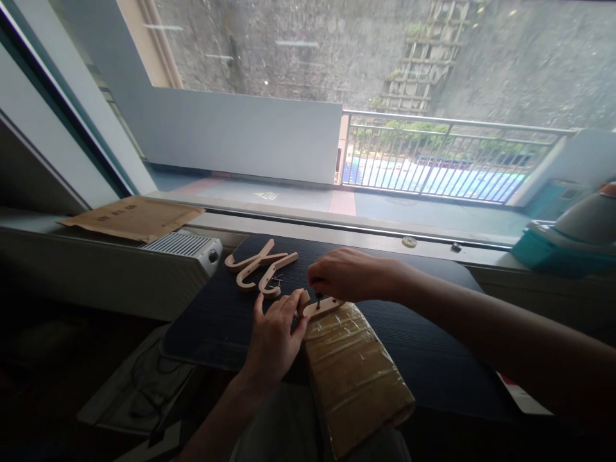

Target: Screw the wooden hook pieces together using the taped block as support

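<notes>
A pale wooden hook (327,307) with drilled holes lies at the far end of a brown package (359,378) wrapped in clear tape. My left hand (278,333) grips the hook's curved end between thumb and fingers. Above the hook, my right hand (346,274) is closed around a short, dark screwdriver (318,298), its handle mostly hidden in the fist. The screwdriver's shaft points down at a hole in the hook. To the left, several more wooden hooks (264,259) rest on the table, with small metal screws (277,280) beside the nearest one.
The dark table (212,327) stands against a windowsill (298,232). On the sill are a roll of tape (409,242) and a small dark object (455,247). A brown envelope (137,217) lies over a radiator (185,246) at left; a teal container (539,247) is at right.
</notes>
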A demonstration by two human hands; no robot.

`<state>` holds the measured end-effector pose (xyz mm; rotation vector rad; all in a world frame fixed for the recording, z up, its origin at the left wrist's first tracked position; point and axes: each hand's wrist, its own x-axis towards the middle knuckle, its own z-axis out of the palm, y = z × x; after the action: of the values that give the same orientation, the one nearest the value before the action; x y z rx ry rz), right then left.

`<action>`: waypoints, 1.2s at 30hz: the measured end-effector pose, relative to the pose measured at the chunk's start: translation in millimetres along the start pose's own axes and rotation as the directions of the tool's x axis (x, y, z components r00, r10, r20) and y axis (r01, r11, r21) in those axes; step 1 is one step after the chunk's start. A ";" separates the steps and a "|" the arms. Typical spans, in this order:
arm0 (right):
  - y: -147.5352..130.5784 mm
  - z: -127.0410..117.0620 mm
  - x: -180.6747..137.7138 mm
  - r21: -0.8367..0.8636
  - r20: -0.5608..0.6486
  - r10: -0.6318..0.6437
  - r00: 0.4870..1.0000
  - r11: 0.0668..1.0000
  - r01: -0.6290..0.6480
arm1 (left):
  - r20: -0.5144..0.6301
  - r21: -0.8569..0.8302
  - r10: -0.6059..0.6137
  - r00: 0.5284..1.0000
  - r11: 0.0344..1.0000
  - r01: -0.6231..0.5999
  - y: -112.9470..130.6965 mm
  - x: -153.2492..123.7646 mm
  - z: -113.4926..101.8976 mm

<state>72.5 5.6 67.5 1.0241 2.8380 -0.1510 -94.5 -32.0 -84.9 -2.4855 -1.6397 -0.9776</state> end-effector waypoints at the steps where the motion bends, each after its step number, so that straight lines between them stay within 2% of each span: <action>1: 2.3 1.7 1.4 0.019 -0.012 0.044 0.999 0.999 -0.043 | 0.003 -0.004 -0.002 1.000 1.000 0.002 0.4 0.1 -0.5; 5: 5.8 6.6 6.6 0.041 -0.058 0.195 0.979 0.980 -0.193 | 0.020 -0.030 -0.006 1.000 1.000 0.007 2.1 0.0 -3.2; 10: -7.5 0.1 4.9 -0.042 -0.026 0.220 0.975 0.974 -0.221 | 0.006 -0.031 -0.002 1.000 1.000 0.002 3.1 -1.2 -5.7; 14: -15.4 -11.6 -4.7 -0.087 -0.009 0.138 0.990 0.987 -0.139 | -0.003 -0.019 0.011 1.000 1.000 -0.011 3.6 -1.4 -6.2; 20: -11.1 -17.8 -9.4 -0.047 0.043 -0.086 0.995 0.995 0.088 | -0.005 -0.017 0.014 1.000 1.000 -0.014 2.5 0.2 -3.3; 22: -8.7 -16.2 -7.5 -0.023 0.038 -0.095 0.995 0.995 0.096 | -0.009 -0.017 0.016 1.000 1.000 -0.017 1.0 0.4 -1.3; 27: -0.8 -6.3 -2.5 0.038 -0.014 0.013 1.000 0.999 -0.012 | -0.015 -0.014 0.015 1.000 1.000 -0.015 -1.2 -0.2 1.6; 31: 4.5 4.9 0.7 0.093 -0.082 0.172 0.982 0.982 -0.164 | -0.011 -0.022 0.005 1.000 1.000 -0.005 -0.2 -0.3 0.8; 36: 0.1 8.6 3.8 0.020 -0.112 0.242 0.964 0.970 -0.242 | -0.005 -0.023 0.009 1.000 1.000 -0.009 0.8 -1.1 -1.6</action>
<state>70.4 6.9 58.5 1.4125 2.7795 -0.0800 -94.9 -33.8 -83.9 -2.5007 -1.6241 -1.0073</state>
